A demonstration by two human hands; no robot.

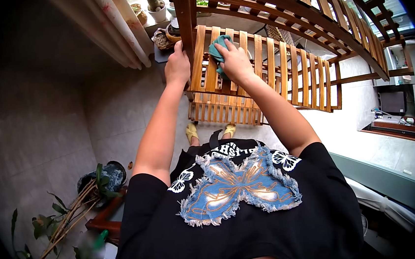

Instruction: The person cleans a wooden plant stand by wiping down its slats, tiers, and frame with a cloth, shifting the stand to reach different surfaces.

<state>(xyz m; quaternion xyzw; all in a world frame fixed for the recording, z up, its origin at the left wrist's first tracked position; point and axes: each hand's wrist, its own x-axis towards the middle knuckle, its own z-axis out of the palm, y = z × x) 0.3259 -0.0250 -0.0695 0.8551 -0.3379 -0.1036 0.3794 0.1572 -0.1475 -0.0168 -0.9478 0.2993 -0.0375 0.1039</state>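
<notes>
A wooden slatted rack (270, 62) with several tiers stands in front of me. My right hand (236, 62) presses a green cloth (219, 47) onto the slats of a middle shelf, near its left end. My left hand (177, 65) is closed around the rack's left upright post (187, 18), its fingers partly hidden behind the wood. A lower slatted shelf (223, 109) shows beneath, above the tiled floor.
Potted cacti (155, 5) stand on the windowsill beside a curtain (117, 29). A leafy plant (67, 216) leans at the lower left. A green-grey ledge (384, 178) runs along the right. Yellow slippers (192, 132) are on the floor below the rack.
</notes>
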